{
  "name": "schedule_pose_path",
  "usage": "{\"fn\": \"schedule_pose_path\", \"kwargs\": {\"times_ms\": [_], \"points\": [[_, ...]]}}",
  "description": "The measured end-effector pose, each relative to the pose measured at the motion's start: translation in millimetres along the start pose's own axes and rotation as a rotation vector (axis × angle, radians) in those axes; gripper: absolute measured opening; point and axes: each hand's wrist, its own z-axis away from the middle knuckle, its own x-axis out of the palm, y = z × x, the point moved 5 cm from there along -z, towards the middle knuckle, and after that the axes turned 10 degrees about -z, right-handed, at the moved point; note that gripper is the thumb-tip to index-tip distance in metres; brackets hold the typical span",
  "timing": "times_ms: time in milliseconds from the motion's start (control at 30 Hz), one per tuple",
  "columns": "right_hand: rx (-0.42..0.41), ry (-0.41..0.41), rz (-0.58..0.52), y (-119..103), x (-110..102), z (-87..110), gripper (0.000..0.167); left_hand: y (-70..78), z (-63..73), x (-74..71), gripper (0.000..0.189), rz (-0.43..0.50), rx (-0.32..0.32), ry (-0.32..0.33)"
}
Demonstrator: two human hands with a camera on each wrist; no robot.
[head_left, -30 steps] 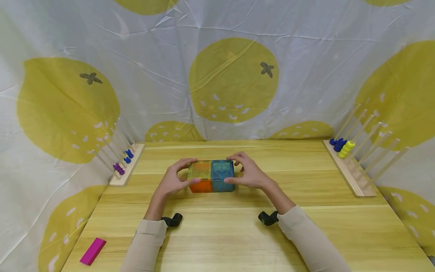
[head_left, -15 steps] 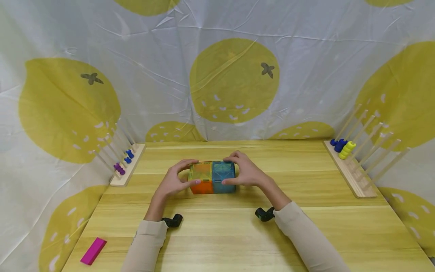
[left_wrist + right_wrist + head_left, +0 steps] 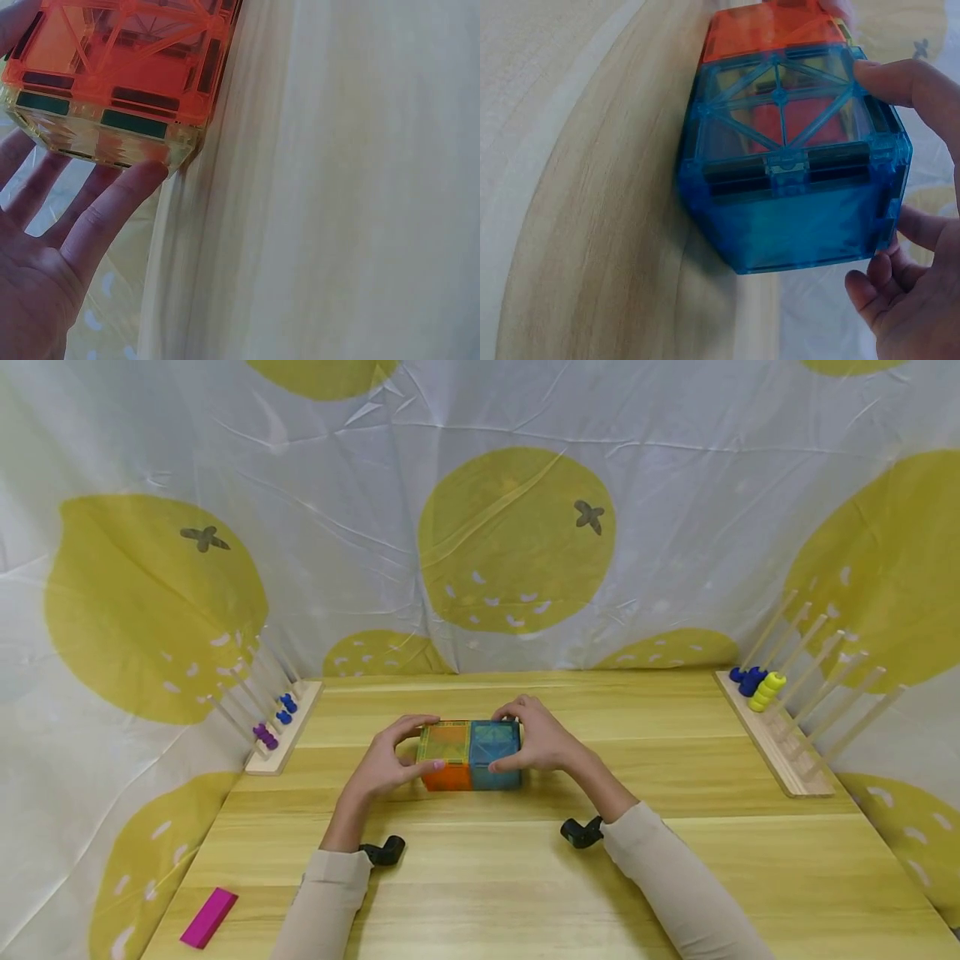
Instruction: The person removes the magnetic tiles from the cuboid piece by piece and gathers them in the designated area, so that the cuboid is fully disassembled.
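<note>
Two see-through magnetic tile cubes stand side by side as one block on the wooden table. The left one (image 3: pixel 448 777) is orange in front with a yellow top; the right one (image 3: pixel 497 778) is blue. My left hand (image 3: pixel 381 767) grips the left cube, thumb on its front and fingers reaching behind and along the side. Up close, the left wrist view shows its orange face (image 3: pixel 150 67) and fingertips against the yellow side. My right hand (image 3: pixel 551 743) holds the blue cube between thumb and fingers; in the right wrist view the thumb (image 3: pixel 892 79) touches its upper edge.
A wooden peg board (image 3: pixel 288 735) with purple and blue beads stands at the left. Another peg board (image 3: pixel 787 752), bearing blue and yellow beads, stands at the right. A magenta block (image 3: pixel 209 917) lies near the front left. Behind the table hangs a lemon-print cloth (image 3: pixel 517 410).
My right hand has shifted slightly left, farther over the blue cube. My left hand keeps its hold, and the two cubes stay joined in nearly the same place.
</note>
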Motion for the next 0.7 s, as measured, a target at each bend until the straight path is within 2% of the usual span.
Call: {"fn": "schedule_pose_path", "kwargs": {"times_ms": [133, 400, 700], "points": [[0.003, 0.028, -0.009, 0, 1, 1.2, 0.076, 1.0, 0.6, -0.7, 0.068, 0.003, 0.002, 0.002], [-0.052, 0.096, -0.014, -4, -1, 4.6, 0.079, 0.1, -1.1, -1.3, 0.067, -0.006, 0.009, 0.003], [-0.078, 0.169, -0.067, 1, -15, 16.3, 0.07, -37.0, -8.5, 7.6, 0.07, -0.005, -0.012, -0.005]]}}
